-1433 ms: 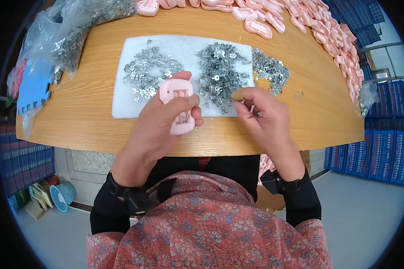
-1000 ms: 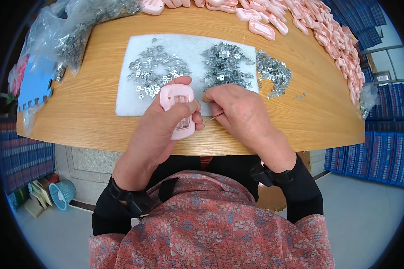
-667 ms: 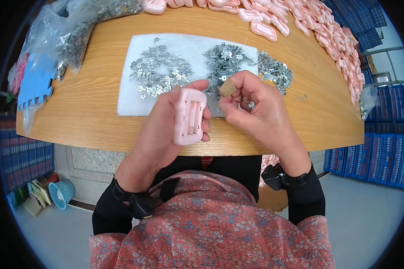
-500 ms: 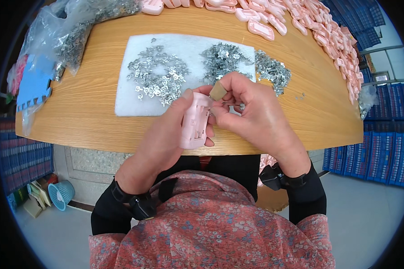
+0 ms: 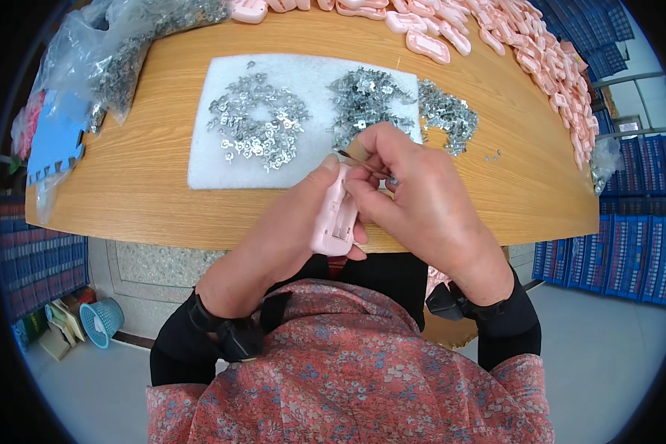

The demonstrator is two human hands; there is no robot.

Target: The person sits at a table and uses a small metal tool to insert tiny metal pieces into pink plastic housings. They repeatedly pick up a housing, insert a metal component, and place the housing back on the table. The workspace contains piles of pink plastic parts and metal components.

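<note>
I'm looking straight down from the head cam at a curved wooden table w/ both hands meeting at centre frame. The left hand is wrapped around a small pink plastic casing, held upright just over the table's near edge; fingers are closed round it, thumb tip up at its top end. The right hand sits at 3 o'clock of the casing, touching it, fingertips pinched together on a thin metal pin that pokes out toward 10 o'clock at the casing's top. The pin's far end is buried in the fingers — I can't tell how long it is or whether it's seated in the casing. A glint of metal shows near the right knuckles, too small to identify.

At 12 o'clock from the hands lies a white foam pad carrying two heaps of small silvery metal parts; the right heap is partly blocked by the right hand. A third loose heap of similar parts lies on bare wood at 1 o'clock. Further out, from 12 to 2 o'clock, a row of pink casings runs along the far edge — cut off by the frame rim. At 10 o'clock, clear plastic bags of metal parts, contents blurred. At 9 o'clock a blue foam piece, half off the table. Black wrist cuffs and a floral top fill the bottom.
</note>
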